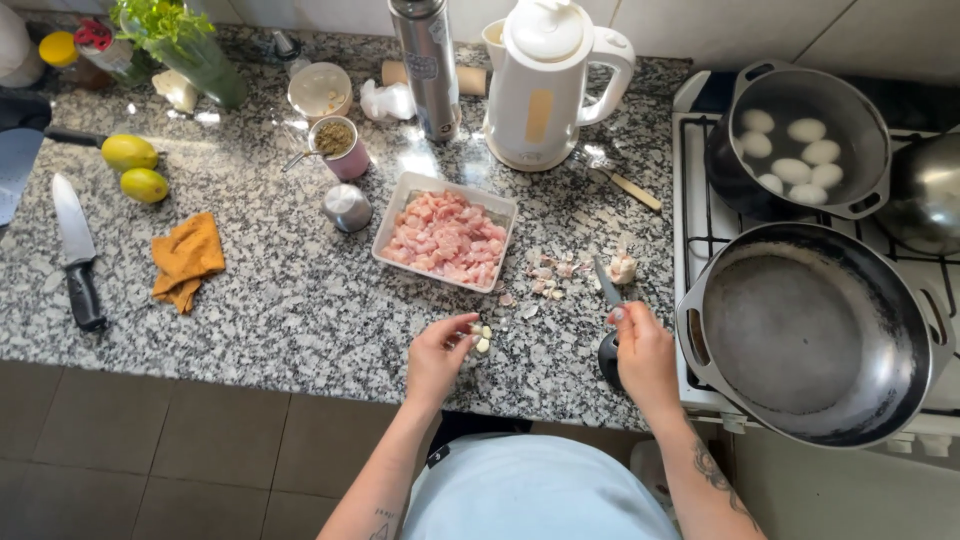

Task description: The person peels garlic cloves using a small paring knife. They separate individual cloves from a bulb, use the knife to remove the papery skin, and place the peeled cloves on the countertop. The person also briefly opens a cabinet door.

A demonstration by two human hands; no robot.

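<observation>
My left hand point(440, 352) hovers over the granite counter point(300, 300) near its front edge, pinching peeled garlic cloves point(482, 338) between thumb and fingers. My right hand point(642, 352) grips a small knife point(606, 284) by its dark handle, blade pointing up and away. Garlic skins and a garlic piece point(622, 268) lie scattered just beyond both hands. A white rectangular dish of diced raw meat point(446, 238) sits behind the left hand.
Right: a stove with an empty dark pan point(812, 335) and a pot of eggs in water point(800, 150). Back: white kettle point(548, 85), steel thermos point(427, 65), pink cup point(338, 148). Left: large knife point(76, 250), orange cloth point(186, 258), two lemons point(136, 168).
</observation>
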